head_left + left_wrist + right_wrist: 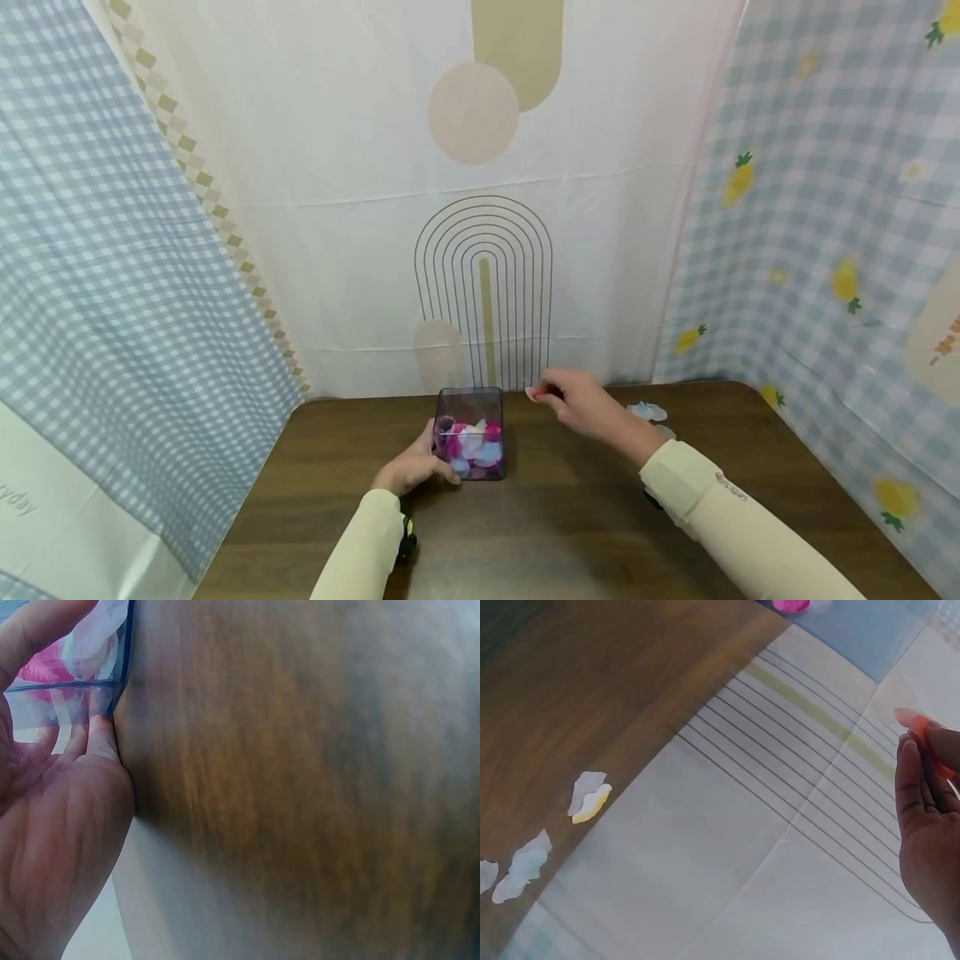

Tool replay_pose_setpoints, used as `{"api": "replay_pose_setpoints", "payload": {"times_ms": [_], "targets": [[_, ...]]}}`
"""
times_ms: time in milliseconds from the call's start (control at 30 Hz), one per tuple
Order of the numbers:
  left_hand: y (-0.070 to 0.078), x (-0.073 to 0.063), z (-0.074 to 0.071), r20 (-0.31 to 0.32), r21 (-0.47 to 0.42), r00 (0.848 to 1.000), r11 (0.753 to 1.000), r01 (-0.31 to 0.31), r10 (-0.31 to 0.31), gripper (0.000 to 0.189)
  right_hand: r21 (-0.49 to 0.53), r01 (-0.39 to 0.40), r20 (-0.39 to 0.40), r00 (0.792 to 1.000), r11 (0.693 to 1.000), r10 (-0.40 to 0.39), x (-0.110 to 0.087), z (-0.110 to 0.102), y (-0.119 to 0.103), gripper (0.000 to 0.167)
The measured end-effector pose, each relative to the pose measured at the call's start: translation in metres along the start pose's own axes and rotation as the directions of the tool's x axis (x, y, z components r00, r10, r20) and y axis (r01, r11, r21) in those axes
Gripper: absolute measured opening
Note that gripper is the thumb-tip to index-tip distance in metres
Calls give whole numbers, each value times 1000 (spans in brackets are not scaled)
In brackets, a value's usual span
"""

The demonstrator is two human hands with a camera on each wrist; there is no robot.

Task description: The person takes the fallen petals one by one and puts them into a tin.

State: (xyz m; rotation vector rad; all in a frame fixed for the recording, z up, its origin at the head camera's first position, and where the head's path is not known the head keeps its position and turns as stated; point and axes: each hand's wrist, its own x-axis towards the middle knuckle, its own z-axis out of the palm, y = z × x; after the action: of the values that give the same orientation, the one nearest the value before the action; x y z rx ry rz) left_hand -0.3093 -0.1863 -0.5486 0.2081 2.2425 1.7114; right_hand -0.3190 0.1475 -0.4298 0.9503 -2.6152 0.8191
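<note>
A see-through box stands on the table, with pink, white and pale blue petals gathered in its lower part. My left hand grips its left side, thumb at the near side; in the left wrist view the fingers show through the clear wall. Raised to the right of the box, my right hand pinches an orange and whitish petal between thumb and fingertips. On the table, right of that hand, lie pale blue and white petals, one of them yellow-edged in the right wrist view.
The brown wooden table reaches back to a white printed cloth hanging behind it. Checked cloths hang at the left and at the right.
</note>
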Motion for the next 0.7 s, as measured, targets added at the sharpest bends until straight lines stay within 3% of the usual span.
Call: {"api": "replay_pose_setpoints", "payload": {"times_ms": [300, 700], "targets": [[-3, 1, 1, 2, 3, 1000, 1000, -5, 5, 111, -11, 65, -27, 998, 998, -65, 12, 14, -10, 9], [0, -3, 1, -11, 16, 1000, 1000, 5, -4, 114, 21, 60, 65, 996, 998, -61, 44, 43, -31, 6]]}}
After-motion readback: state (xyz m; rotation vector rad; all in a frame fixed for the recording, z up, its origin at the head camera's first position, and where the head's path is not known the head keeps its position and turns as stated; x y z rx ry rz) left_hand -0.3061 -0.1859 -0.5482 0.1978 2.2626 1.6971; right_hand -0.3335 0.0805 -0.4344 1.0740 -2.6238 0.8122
